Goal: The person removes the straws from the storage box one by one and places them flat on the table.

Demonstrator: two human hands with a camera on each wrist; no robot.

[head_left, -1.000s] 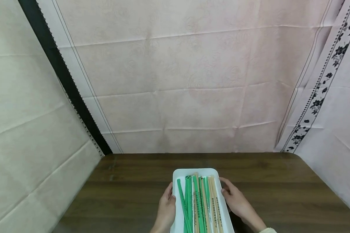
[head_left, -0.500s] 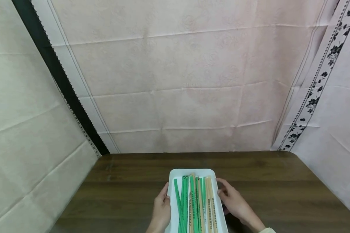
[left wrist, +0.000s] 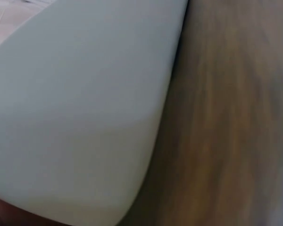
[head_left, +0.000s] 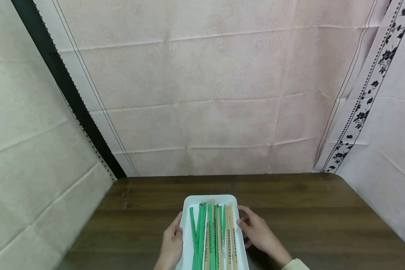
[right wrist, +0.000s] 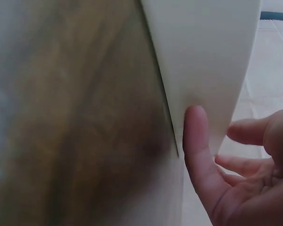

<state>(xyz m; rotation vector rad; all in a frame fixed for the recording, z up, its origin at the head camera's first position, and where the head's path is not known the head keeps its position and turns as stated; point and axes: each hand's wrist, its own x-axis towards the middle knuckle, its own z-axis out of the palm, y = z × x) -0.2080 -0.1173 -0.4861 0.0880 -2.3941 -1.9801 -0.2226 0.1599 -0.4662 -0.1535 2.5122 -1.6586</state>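
Note:
A white rectangular tray (head_left: 210,197) is at the near middle of the dark wooden table, its near end cut off by the frame. Long thin green sticks (head_left: 201,228) and tan sticks (head_left: 230,232) with dark print lie lengthwise in it. Along the tray's left side my left hand (head_left: 170,243) rests against it, fingers pointing forward. My right hand (head_left: 258,232) is at the opposite side, fingers loosely bent, fingertips at the rim. In the right wrist view one finger (right wrist: 196,132) lies against the outer wall (right wrist: 203,56). The left wrist view is mostly tray wall (left wrist: 85,94).
The brown wooden table (head_left: 145,210) spreads around the tray. Pale creased cloth (head_left: 216,82) hangs behind it, and more cloth closes in both sides. A black band (head_left: 67,88) runs down the left cloth, a floral strip (head_left: 368,97) down the right.
The tray with its sticks has moved left, and both hands have moved left with it. The view itself has turned slightly. The sticks lie in the same arrangement.

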